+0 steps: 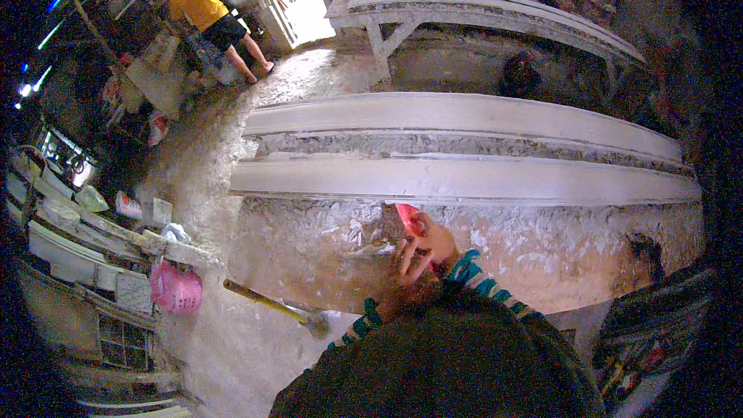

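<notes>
My right hand (433,241) is closed around a flat red tool (405,218), which looks like a scraper. The tool's tip reaches the near edge of a long white moulding (480,179). A second long white moulding (464,114) lies parallel behind it, with a strip of rough plaster between them. Both rest on a plaster-smeared worktable (534,251). Close to my body, my left hand (398,298) sits low and left of the right one; shadow hides its fingers. Striped teal and white sleeves cover both forearms.
A long-handled tool (267,302) lies left of me, near a pink basket (176,288). Behind the worktable stands a white bench (495,17) bearing basins. A person in a yellow top (200,1) bends over at the far left, beside a bright doorway (306,0).
</notes>
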